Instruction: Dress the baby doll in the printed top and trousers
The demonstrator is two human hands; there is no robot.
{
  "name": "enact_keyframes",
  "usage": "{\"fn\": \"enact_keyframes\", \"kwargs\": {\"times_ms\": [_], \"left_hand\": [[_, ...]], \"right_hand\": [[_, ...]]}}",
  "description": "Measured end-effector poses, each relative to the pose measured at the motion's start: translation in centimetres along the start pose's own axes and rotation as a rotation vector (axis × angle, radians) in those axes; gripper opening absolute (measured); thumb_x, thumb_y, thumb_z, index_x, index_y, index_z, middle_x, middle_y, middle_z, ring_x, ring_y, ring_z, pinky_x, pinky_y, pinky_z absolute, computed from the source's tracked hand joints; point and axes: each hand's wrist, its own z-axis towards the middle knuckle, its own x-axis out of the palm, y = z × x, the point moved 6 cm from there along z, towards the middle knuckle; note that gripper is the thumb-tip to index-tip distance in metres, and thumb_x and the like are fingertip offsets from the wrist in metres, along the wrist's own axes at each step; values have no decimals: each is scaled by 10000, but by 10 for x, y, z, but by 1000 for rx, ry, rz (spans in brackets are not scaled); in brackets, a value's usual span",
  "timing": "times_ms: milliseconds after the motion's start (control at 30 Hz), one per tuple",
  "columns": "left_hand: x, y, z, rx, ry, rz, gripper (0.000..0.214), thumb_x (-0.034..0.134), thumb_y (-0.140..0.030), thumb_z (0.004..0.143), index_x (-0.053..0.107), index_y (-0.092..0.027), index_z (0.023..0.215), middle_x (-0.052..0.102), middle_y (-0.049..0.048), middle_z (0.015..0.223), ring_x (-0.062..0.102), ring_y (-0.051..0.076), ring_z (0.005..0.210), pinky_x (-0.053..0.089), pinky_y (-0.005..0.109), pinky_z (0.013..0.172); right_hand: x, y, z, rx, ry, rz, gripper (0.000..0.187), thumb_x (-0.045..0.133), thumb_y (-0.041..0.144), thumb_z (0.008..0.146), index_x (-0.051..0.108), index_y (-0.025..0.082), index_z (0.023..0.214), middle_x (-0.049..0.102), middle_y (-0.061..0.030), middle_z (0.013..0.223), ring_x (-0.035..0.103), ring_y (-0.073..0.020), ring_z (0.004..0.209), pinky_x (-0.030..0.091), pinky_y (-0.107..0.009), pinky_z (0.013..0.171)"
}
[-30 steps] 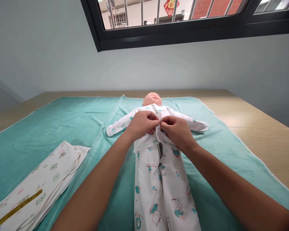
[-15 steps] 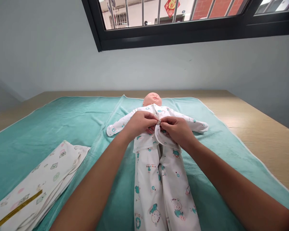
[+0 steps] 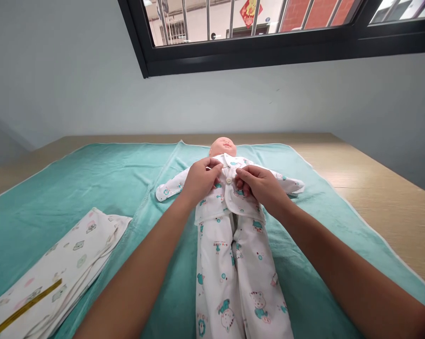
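Observation:
A doll (image 3: pixel 224 146) lies on its back in a white printed baby jacket (image 3: pixel 212 205) and matching trousers (image 3: pixel 219 282). My left hand (image 3: pixel 202 179) is over the left side of the jacket's chest, thumb and fingertips close together near the front opening. Across the opening, my right hand (image 3: pixel 259 184) has thumb and forefinger pinched at the jacket's chest. Whether either pinch holds cloth is hidden by the fingers. Between the hands a round button (image 3: pixel 228 181) shows on the front strip, with the jacket's two sides overlapping there.
A teal blanket (image 3: pixel 110 174) lies under the doll on a wooden table (image 3: pixel 368 188). At the lower left is a folded printed cloth (image 3: pixel 67 259) bearing a yellow strip (image 3: pixel 28 303). A wall and a dark window frame (image 3: pixel 233 56) stand behind the table.
My hands have come apart from the front strip, left hand going left and up. The button they covered now shows, and the jacket's lifted lower front edge lies flatter.

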Motion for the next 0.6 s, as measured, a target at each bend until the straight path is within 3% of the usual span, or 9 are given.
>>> {"fn": "enact_keyframes", "kwargs": {"times_ms": [67, 167, 300, 400, 500, 600], "left_hand": [[1, -2, 2, 109, -122, 163, 160, 563, -269, 893, 681, -175, 949, 690, 54, 881, 638, 176, 801, 506, 307, 762], [10, -4, 3, 208, -162, 362, 173, 559, -219, 889, 700, -173, 979, 677, 78, 1017, 610, 208, 977, 461, 331, 885], [13, -4, 1, 228, -200, 419, 129, 594, -219, 856, 689, -176, 933, 646, 58, 917, 585, 193, 859, 451, 306, 766], [9, -1, 1, 236, -230, 355, 94, 581, -204, 846, 670, -193, 816, 631, 28, 826, 564, 174, 798, 430, 284, 706], [7, 5, 5, 213, -214, 262, 108, 582, -188, 827, 683, -204, 789, 623, 2, 754, 558, 155, 743, 420, 268, 685], [5, 12, 9, 144, -189, 138, 83, 635, -241, 801, 699, -195, 775, 634, -2, 727, 554, 141, 678, 418, 258, 645]], "right_hand": [[-2, -2, 1, 15, -20, -2, 284, 635, 454, 830, 623, 180, 756, 645, -6, 716, 489, -86, 511, 387, -230, 496], [-5, 1, 8, 46, -30, -80, 261, 630, 446, 821, 628, 189, 776, 630, 3, 686, 511, -101, 513, 385, -241, 501], [-6, 23, 26, -6, -42, -467, 328, 594, 477, 835, 597, 194, 669, 575, 6, 591, 519, -126, 543, 358, -263, 525], [3, 39, 36, -39, 49, -752, 431, 612, 534, 814, 521, 196, 562, 535, -4, 555, 446, -125, 523, 287, -284, 503], [11, 46, 40, 19, 134, -866, 479, 633, 541, 795, 451, 202, 511, 507, -11, 528, 400, -124, 505, 251, -299, 495], [13, 50, 40, 42, 158, -887, 414, 637, 378, 786, 418, 198, 484, 512, -12, 529, 381, -117, 501, 257, -300, 496]]}}
